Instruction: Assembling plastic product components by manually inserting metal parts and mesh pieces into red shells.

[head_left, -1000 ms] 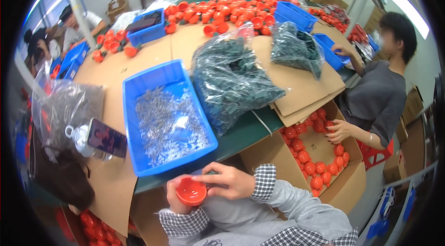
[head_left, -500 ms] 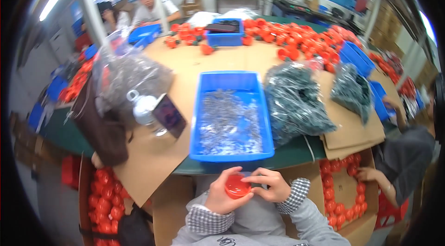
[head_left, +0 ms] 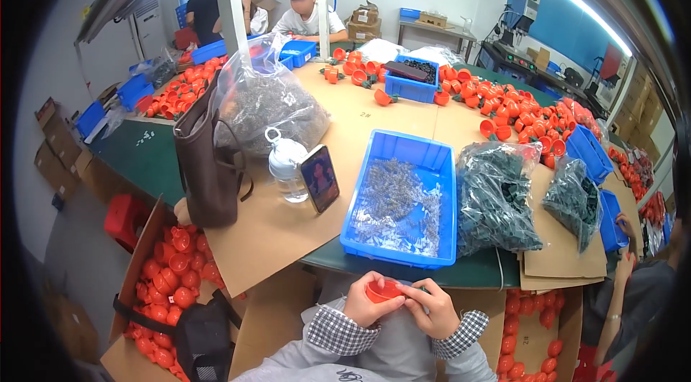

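A small, hollow red plastic cup point(head_left: 382, 291) is held over my lap, just off the front edge of the table. My left hand point(head_left: 366, 304) is wrapped round its left side, thumb along the near side. Fingers of my right hand point(head_left: 435, 310) are closed at the cup's right rim; whether a small part is pinched there too is hidden. Just beyond both hands stands a blue plastic tray point(head_left: 397, 255), holding many small, shiny metal pieces point(head_left: 392, 191).
Right of the tray lie clear bags of dark green parts point(head_left: 497, 202) on cardboard. On the left are a propped phone point(head_left: 319, 179), a water bottle point(head_left: 288, 166) and a brown bag point(head_left: 205, 159). Boxes of red parts point(head_left: 169, 274) flank my lap. A co-worker's arm point(head_left: 612, 317) is at right.
The view has swung left and up, so the table appears shifted right and lower. The red cup is tipped differently, its inside showing less, and both hands remain on it.
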### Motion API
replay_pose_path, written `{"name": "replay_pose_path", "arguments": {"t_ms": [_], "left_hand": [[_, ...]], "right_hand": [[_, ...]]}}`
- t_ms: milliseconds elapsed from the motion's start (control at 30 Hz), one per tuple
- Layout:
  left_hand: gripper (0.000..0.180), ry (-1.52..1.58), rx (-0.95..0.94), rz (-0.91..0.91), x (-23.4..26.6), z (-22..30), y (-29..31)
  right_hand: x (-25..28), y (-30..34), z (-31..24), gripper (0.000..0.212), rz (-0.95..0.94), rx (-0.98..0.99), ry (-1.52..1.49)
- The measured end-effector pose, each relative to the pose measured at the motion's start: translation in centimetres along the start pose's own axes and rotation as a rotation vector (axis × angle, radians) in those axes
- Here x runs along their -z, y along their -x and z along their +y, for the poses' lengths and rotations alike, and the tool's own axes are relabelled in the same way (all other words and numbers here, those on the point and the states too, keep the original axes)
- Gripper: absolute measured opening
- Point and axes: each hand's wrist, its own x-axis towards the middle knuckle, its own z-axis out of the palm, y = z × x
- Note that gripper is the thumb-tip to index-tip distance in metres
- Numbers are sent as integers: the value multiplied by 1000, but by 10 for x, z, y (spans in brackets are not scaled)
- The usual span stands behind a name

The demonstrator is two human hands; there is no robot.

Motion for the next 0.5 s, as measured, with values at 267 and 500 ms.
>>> {"name": "replay_pose_path", "arguments": {"t_ms": [267,500], "left_hand": [[46,-89,-102,-81,-1,4,3],[69,-161,27,-328,47,69,16]], "right_hand": [[9,-2,7,25,35,-23,-165],[99,-66,16,5,209,-157,-467]]}}
